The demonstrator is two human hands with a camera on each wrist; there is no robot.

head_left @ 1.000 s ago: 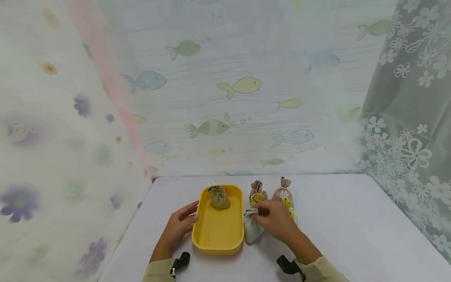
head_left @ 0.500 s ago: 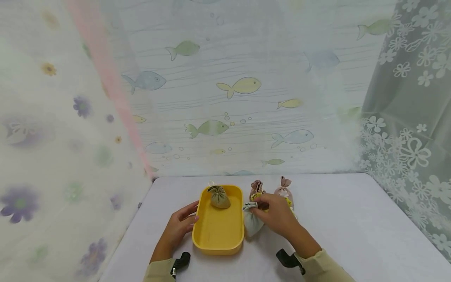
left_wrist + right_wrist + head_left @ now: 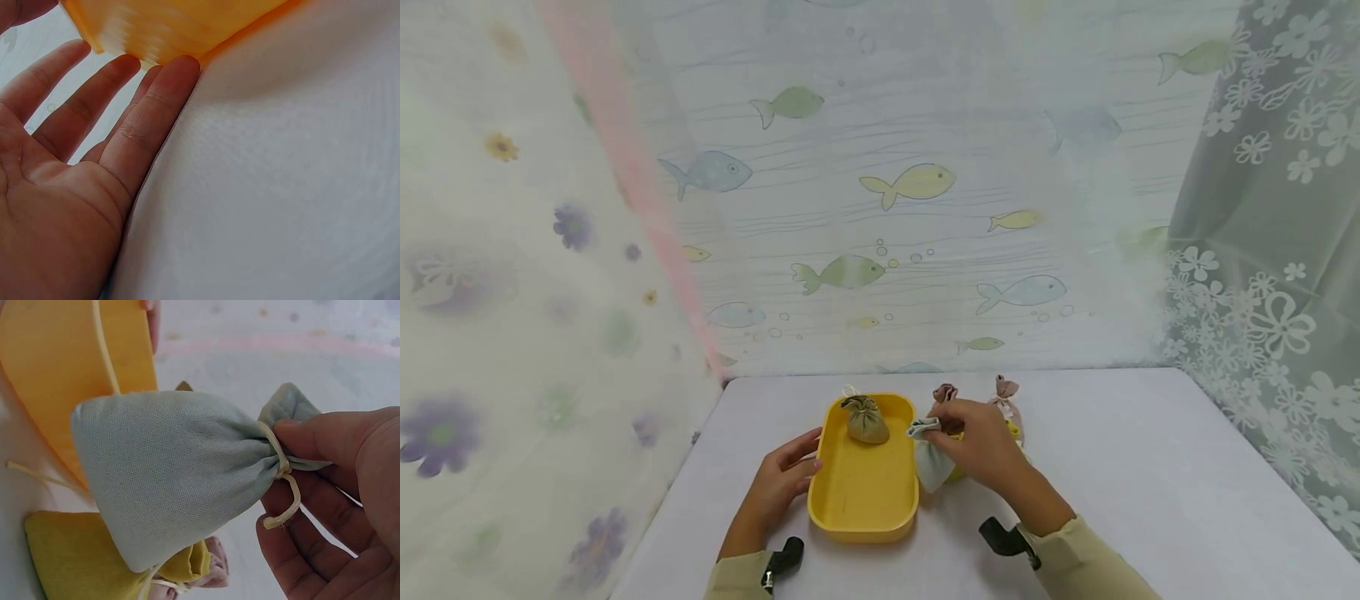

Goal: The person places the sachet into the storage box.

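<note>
Near its gathered neck, my right hand (image 3: 988, 446) pinches a pale blue drawstring pouch (image 3: 175, 469) between thumb and fingers. The pouch hangs beside the right wall of a yellow tray (image 3: 857, 500), and a cream cord circles its neck. My left hand (image 3: 778, 483) touches the tray's left side with extended fingers (image 3: 134, 137). Inside the tray, at the far end, lies an olive-brown drawstring pouch (image 3: 868, 422). A mustard yellow pouch (image 3: 81, 556) lies below the blue one in the right wrist view; my right hand partly covers it in the head view.
Two pinkish pouches stand behind my right hand: one pouch (image 3: 945, 393) mostly hidden, another pouch (image 3: 1005, 396) farther right. A bit of another yellow pouch (image 3: 1014, 429) shows there. White cloth (image 3: 1135, 467) covers the table; a fish-print curtain (image 3: 880, 225) hangs behind.
My right hand has moved up and slightly left, raising the pale blue pouch beside the tray. The left hand and the tray have stayed in place.
</note>
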